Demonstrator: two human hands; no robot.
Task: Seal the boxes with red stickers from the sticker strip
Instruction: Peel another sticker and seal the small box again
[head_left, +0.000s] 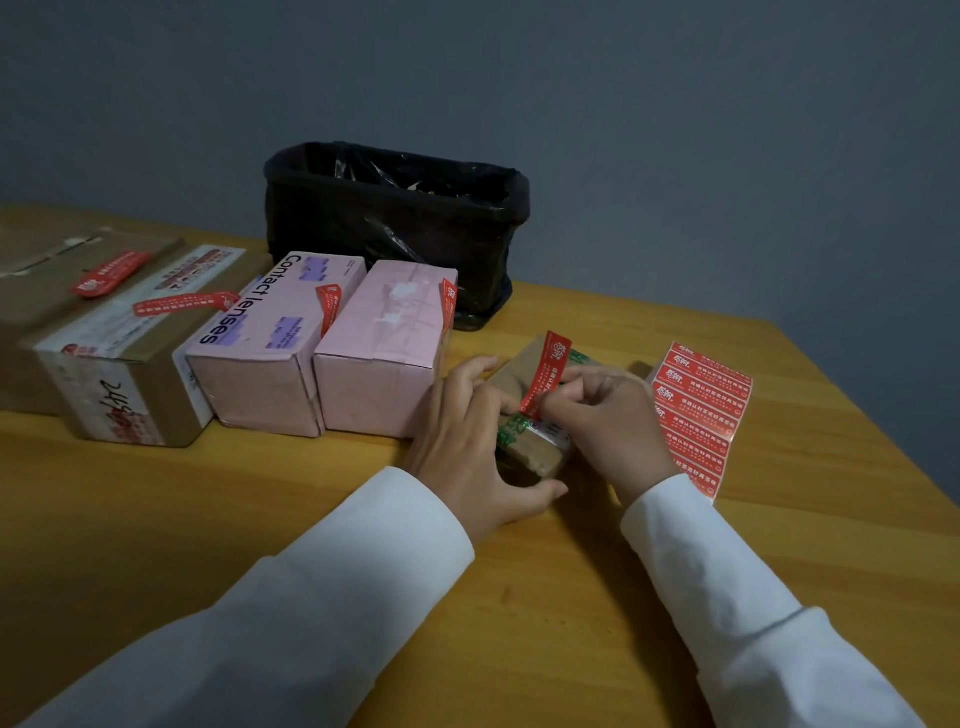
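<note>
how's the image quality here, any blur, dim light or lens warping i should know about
Head view: dim, flat light with a dark grey wall; soft overall, so the print on the red sticker and the sticker strip can't be read, while "Contact lenses" on the pink box can; wide-angle warp stretches the sleeves and bows the table edge; the black bin liner shows small glints.

Four boxes in a row on the counter (156, 499), left side, touching: two cardboard boxes (130, 358), then contact lens box (270, 338), then another box (384, 353). Lined bin (395, 223) behind them, center. Small box (530, 415) w/ sticker (548, 371) on top, just right of the row. Sticker strip (701, 415) lies right of it.
</note>
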